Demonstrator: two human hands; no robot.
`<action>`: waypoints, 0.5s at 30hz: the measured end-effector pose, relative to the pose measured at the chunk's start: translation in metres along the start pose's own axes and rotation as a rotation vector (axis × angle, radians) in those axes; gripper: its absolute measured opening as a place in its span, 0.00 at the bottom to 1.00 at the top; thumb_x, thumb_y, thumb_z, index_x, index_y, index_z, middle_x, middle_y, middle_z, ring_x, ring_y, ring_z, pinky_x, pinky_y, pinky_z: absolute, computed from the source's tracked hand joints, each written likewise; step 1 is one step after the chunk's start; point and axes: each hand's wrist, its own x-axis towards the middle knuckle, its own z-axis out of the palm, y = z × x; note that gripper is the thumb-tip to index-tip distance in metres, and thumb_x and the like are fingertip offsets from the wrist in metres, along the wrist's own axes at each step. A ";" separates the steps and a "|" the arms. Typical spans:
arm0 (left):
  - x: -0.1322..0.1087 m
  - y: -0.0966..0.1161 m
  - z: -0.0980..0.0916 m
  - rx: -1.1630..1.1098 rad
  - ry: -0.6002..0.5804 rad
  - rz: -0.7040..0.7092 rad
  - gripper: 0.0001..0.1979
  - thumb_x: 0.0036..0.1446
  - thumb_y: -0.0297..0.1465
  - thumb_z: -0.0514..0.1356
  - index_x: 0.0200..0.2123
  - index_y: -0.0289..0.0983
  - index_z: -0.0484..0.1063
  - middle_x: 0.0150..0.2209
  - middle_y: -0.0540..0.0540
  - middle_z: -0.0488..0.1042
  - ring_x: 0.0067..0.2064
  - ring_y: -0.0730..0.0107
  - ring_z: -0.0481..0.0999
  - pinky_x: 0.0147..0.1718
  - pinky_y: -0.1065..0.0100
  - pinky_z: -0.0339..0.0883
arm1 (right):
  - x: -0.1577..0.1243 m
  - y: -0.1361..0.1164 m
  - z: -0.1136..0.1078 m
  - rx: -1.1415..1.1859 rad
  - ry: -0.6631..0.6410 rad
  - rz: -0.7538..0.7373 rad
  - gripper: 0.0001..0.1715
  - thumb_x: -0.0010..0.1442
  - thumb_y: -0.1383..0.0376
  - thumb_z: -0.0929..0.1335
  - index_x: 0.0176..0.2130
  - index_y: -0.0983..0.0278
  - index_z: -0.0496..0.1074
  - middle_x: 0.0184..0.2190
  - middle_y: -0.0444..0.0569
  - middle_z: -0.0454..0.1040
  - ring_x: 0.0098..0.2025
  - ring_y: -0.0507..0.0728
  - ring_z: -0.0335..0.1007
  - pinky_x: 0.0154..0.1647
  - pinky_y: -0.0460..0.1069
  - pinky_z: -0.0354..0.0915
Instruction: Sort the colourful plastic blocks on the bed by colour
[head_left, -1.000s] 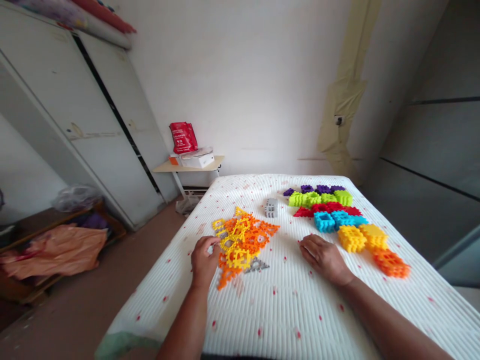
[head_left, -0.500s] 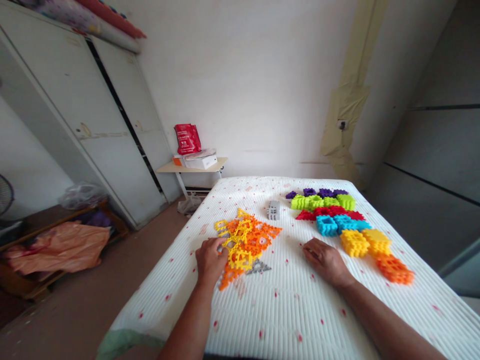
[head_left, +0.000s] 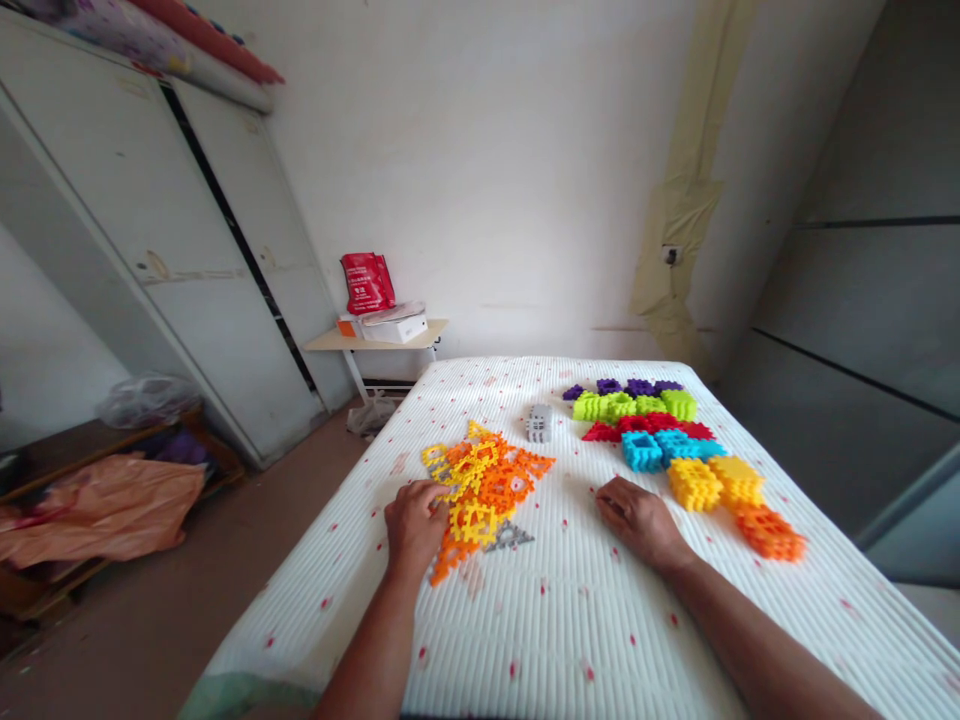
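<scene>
A loose heap of flat orange and yellow lattice pieces [head_left: 487, 485] lies on the white bed cover [head_left: 570, 610], with a grey triangle piece [head_left: 510, 538] at its near edge. My left hand [head_left: 414, 522] rests at the heap's left side, fingers curled onto the pieces; whether it grips one is hidden. My right hand [head_left: 636, 520] lies palm down on the cover, fingers together, holding nothing, just left of the yellow stack [head_left: 694, 482].
Stacks of purple [head_left: 626, 387], green [head_left: 636, 405], red [head_left: 649, 428], blue [head_left: 656, 449] and orange [head_left: 769, 532] pieces line the bed's right side. A grey cube [head_left: 538, 422] sits behind the heap. A small side table [head_left: 375, 338] and wardrobes stand on the left.
My left hand has slid a little forward onto the heap's left edge. My right hand has stayed in place. The view has shifted slightly.
</scene>
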 end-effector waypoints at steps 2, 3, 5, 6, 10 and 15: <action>0.001 -0.005 0.002 -0.067 0.086 0.046 0.13 0.50 0.30 0.54 0.34 0.41 0.77 0.38 0.46 0.77 0.43 0.61 0.73 0.46 0.61 0.64 | 0.000 -0.001 0.000 -0.004 0.001 -0.004 0.17 0.64 0.63 0.57 0.31 0.63 0.70 0.30 0.49 0.72 0.33 0.53 0.69 0.36 0.47 0.64; 0.002 -0.007 0.003 -0.098 0.137 0.056 0.13 0.51 0.32 0.53 0.35 0.40 0.77 0.38 0.45 0.77 0.42 0.61 0.73 0.46 0.61 0.64 | 0.000 -0.001 0.000 -0.007 0.003 -0.004 0.17 0.63 0.63 0.57 0.31 0.63 0.70 0.30 0.49 0.72 0.33 0.53 0.69 0.37 0.47 0.64; 0.003 -0.010 0.005 -0.138 0.242 0.025 0.15 0.52 0.37 0.53 0.35 0.38 0.77 0.36 0.42 0.78 0.40 0.60 0.74 0.44 0.61 0.66 | 0.000 -0.003 0.000 -0.017 0.008 0.006 0.15 0.62 0.65 0.58 0.31 0.63 0.70 0.29 0.48 0.72 0.32 0.53 0.69 0.38 0.47 0.63; 0.003 -0.010 0.006 -0.148 0.271 -0.002 0.16 0.52 0.39 0.53 0.34 0.38 0.77 0.35 0.42 0.77 0.39 0.59 0.75 0.43 0.61 0.67 | 0.001 -0.003 0.001 -0.023 0.010 0.011 0.14 0.62 0.66 0.58 0.31 0.63 0.70 0.29 0.48 0.72 0.33 0.53 0.69 0.38 0.47 0.63; 0.002 -0.003 0.007 -0.192 0.311 -0.120 0.20 0.51 0.43 0.54 0.40 0.37 0.75 0.33 0.43 0.77 0.35 0.61 0.74 0.39 0.61 0.68 | 0.002 -0.004 0.003 -0.061 -0.005 0.020 0.12 0.61 0.68 0.60 0.30 0.64 0.70 0.30 0.49 0.72 0.34 0.52 0.68 0.34 0.45 0.61; -0.004 0.035 0.011 -0.486 0.189 -0.247 0.24 0.48 0.45 0.57 0.44 0.37 0.72 0.36 0.44 0.77 0.37 0.62 0.76 0.39 0.64 0.68 | 0.002 -0.005 0.002 -0.049 0.014 0.040 0.11 0.61 0.68 0.60 0.32 0.63 0.71 0.31 0.48 0.72 0.35 0.52 0.69 0.37 0.45 0.62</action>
